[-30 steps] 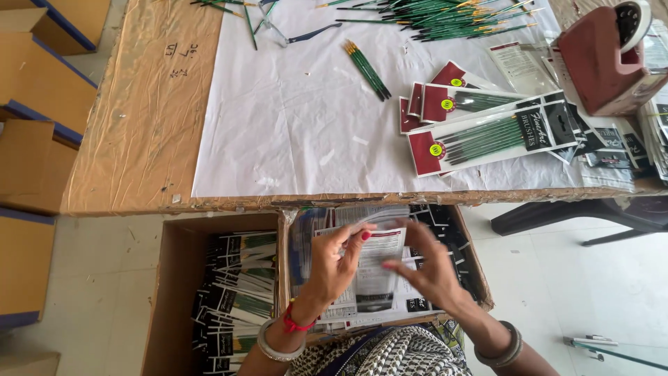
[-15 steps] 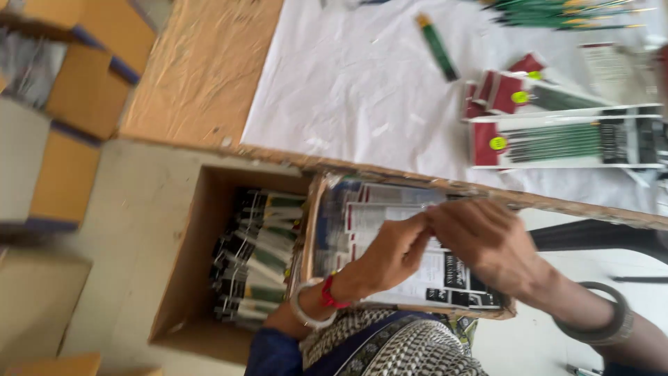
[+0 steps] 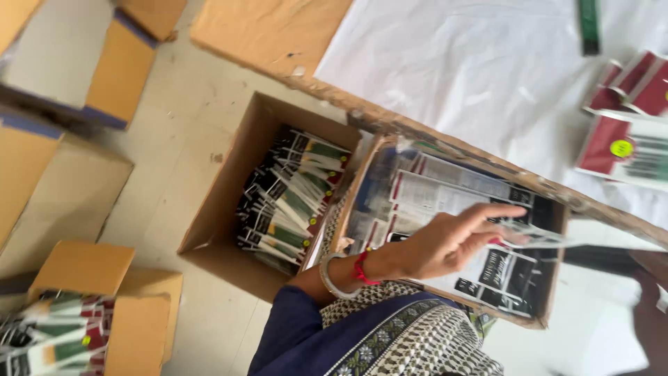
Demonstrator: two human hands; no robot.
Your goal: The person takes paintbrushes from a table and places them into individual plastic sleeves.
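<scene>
Left hand (image 3: pixel 445 240): over the shallow cardboard tray (image 3: pixel 550 306) on the person's lap, fingers stretched out, a thin clear plastic sleeve (image 3: pixel 539 237) pinched at the fingertips. Silver bangle and red thread at the wrist.

Right hand (image 3: pixel 650 320): only a blurred edge shows at the frame's right border, beyond the tray; whether it is open or holding anything cannot be told.

Tray contents: flat clear packets with black, white and grey printed cards, lying in overlapping layers.

Open brown box (image 3: pixel 223 209), just left of the tray, on the floor: packed with slim packets showing green, white, black and red ends.

Table (image 3: pixel 264 31), above the tray: bare wood at its left part, a white sheet (image 3: pixel 452 63) over the rest. On the sheet, up and right of the tray, dark red packets (image 3: pixel 626 139), one with a round yellow sticker, and a green bundle (image 3: pixel 588 24).

Far left of the tray: several closed brown cartons (image 3: pixel 125 69), some edged in blue tape, and one open carton (image 3: pixel 83 327) of similar packets, on a pale floor (image 3: pixel 167 174).
</scene>
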